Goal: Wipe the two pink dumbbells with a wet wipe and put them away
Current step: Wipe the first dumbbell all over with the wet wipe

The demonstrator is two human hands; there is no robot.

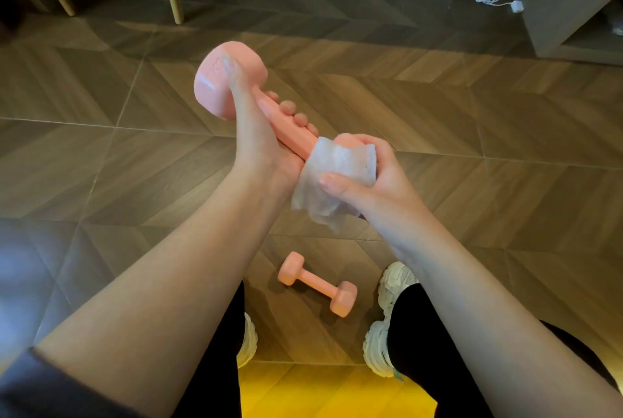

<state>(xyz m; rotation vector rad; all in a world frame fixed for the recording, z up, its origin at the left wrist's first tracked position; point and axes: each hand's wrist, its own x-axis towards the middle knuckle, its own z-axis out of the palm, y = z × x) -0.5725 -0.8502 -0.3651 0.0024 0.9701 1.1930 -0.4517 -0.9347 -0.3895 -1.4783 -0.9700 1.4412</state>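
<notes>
Dumbbell (296, 139), held aloft: left hand (256, 138) curled round handle, right hand (377, 181) clamping wipe (337, 161) on near head. Rigid, likely heavy, slick when wet; take by handle. Second dumbbell (317, 284): on floor (472, 114).

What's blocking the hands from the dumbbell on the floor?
Nothing visible. The floor dumbbell lies uncovered on the floor. Both hands are full: left hand grips the other dumbbell, right hand holds the wet wipe on it.
</notes>
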